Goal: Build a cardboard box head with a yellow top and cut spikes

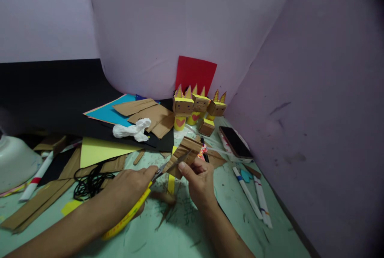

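My left hand (130,184) is closed on a pair of scissors (127,215) with yellow handles. Their metal blades lie across a small piece of brown corrugated cardboard (189,145). Pinching that piece at its lower right edge is my right hand (202,180), thumb on top. Whether the blades are cutting into the cardboard or only resting over it, I cannot tell. Below the cardboard, a yellow strip (171,184) lies on the green table covering (186,238). A tangle of black cord (91,183) is just left of my left hand.
Several cardboard figures with horns (183,107) stand at the back before a red sheet (196,74). Cardboard sheets (156,116) and crumpled white tissue (133,129) lie back left. Right are a phone (236,142) and white markers (247,193). Pale walls (315,102) enclose the table.
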Tool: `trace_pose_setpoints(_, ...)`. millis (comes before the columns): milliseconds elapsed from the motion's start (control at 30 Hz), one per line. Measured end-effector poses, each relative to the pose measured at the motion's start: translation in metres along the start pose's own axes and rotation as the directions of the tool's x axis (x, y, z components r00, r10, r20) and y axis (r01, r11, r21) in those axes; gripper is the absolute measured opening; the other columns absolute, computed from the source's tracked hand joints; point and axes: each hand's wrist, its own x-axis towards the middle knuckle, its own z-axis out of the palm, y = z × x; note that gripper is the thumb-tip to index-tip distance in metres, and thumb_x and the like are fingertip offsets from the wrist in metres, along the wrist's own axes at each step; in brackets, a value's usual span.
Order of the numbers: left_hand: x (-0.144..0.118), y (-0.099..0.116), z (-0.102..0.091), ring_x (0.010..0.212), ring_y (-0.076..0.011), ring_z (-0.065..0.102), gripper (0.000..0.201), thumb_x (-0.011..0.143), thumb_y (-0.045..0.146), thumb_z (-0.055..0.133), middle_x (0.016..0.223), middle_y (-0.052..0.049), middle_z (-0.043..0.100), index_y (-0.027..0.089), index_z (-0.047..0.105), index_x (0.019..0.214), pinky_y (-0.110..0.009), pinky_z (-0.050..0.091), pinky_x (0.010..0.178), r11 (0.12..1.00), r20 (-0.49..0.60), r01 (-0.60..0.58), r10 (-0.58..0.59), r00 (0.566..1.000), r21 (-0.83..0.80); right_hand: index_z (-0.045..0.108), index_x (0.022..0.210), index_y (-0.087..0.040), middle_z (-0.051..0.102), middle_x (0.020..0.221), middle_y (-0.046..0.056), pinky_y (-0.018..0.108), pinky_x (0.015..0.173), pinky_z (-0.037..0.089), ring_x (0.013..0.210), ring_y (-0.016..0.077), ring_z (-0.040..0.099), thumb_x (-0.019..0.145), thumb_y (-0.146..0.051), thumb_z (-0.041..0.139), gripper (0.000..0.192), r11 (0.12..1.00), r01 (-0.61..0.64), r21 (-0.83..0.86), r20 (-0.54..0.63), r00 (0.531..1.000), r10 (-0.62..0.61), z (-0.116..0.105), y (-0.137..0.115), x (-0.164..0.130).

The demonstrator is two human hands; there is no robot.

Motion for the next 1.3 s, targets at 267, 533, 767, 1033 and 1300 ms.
trace_pose_setpoints(267,0.001,-0.004,0.008,0.086,-0.0308,0.068,0.048,0.061,0.005,0.048,0.091,-0.011,0.071,0.017,0.054,0.107,-0.037,0.050,0.070,0.993,-0.077,-0.076,0.083,0.994,0.085,0.066,0.061,-0.014,0.059,0.053,0.000,0.024,0.047,0.039,0.048,0.0125,0.047,0.068,-0.032,0.069,0.019,1.000,-0.026,0.017,0.027,0.999,0.026,-0.001,0.004,-0.001)
trace_pose_setpoints(533,-0.001,0.000,0.008,0.084,-0.0321,0.068,0.052,0.058,0.002,0.046,0.088,-0.010,0.071,0.017,0.053,0.107,-0.039,0.050,0.070,0.991,-0.024,-0.076,0.079,0.997,0.107,0.063,0.057,-0.014,0.054,0.049,-0.002,0.022,0.044,0.035,0.045,0.0106,0.043,0.068,-0.031,0.069,0.021,0.999,-0.012,-0.050,-0.004,1.000,0.012,-0.003,0.003,-0.002)
trace_pose_setpoints(767,0.002,-0.006,0.017,0.077,-0.0304,0.069,0.052,0.055,0.004,0.047,0.080,-0.007,0.072,0.019,0.051,0.105,-0.034,0.050,0.064,0.989,-0.059,-0.105,0.112,0.992,0.102,0.066,0.062,-0.014,0.055,0.053,0.000,0.024,0.048,0.036,0.050,0.0126,0.046,0.070,-0.033,0.067,0.021,0.998,-0.036,-0.060,0.012,0.999,0.037,-0.005,0.006,-0.001)
trace_pose_setpoints(1033,0.004,-0.011,0.026,0.059,-0.0254,0.065,0.035,0.060,0.009,0.049,0.062,-0.003,0.064,0.020,0.052,0.093,-0.027,0.042,0.052,0.991,-0.137,-0.121,0.127,0.982,0.052,0.063,0.058,-0.015,0.050,0.051,-0.002,0.024,0.048,0.032,0.049,0.0109,0.040,0.069,-0.036,0.068,0.024,0.991,-0.040,-0.126,-0.011,0.999,0.039,-0.008,0.007,0.003)
trace_pose_setpoints(1300,0.012,-0.007,0.025,0.064,-0.0243,0.065,0.025,0.087,0.023,0.031,0.069,-0.009,0.066,0.017,0.055,0.092,-0.029,0.043,0.055,0.981,-0.147,-0.167,0.151,0.978,-0.098,0.067,0.063,-0.014,0.057,0.055,-0.001,0.024,0.049,0.037,0.049,0.0113,0.046,0.065,-0.030,0.068,0.016,0.987,-0.161,0.026,0.056,0.986,0.159,-0.015,0.008,0.011)
